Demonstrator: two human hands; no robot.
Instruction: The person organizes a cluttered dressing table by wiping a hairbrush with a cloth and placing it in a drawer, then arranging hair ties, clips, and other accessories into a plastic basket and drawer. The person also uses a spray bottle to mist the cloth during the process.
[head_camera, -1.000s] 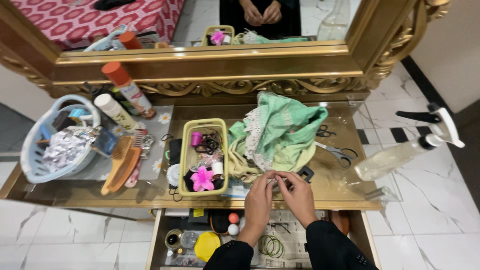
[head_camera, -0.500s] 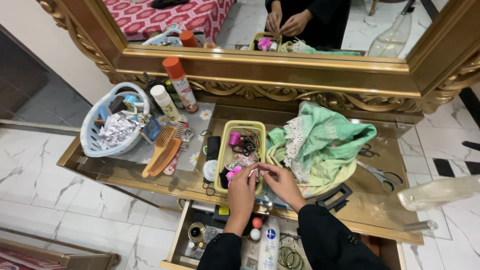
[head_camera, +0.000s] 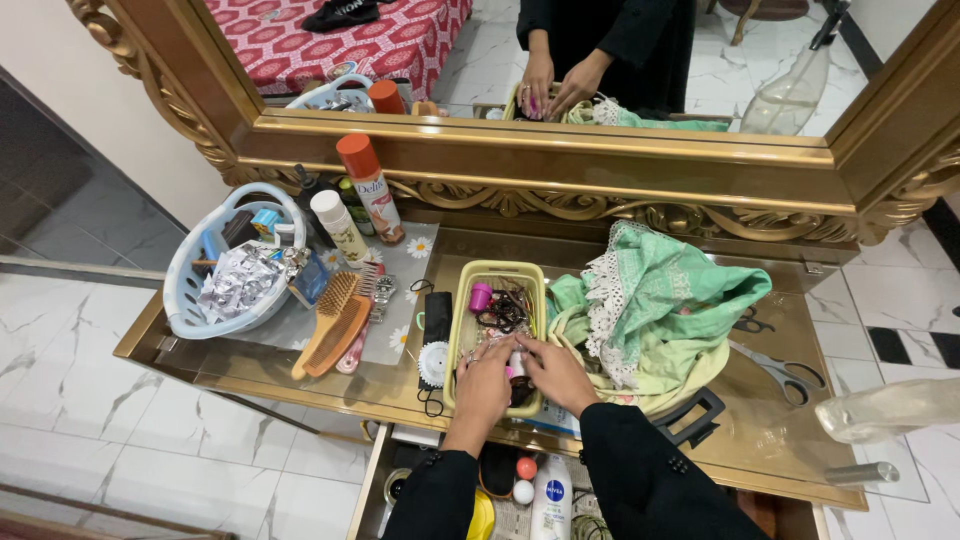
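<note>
Now both hands (head_camera: 520, 375) have entered the yellow basket (head_camera: 497, 272).

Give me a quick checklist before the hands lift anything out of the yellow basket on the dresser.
1. Both hands in the yellow basket: ok; left hand and right hand reach into its near end.
2. What each hand's grip holds: cannot tell; fingertips are hidden among the small items.
3. Basket seated flat on the dresser top: ok.
4. Green cloth clear of the basket: not ok; it presses against the right rim.
5. Scissors away from the hands: ok; lying beyond the cloth.
6. Drawer below: not ok; open under the forearms.
</note>
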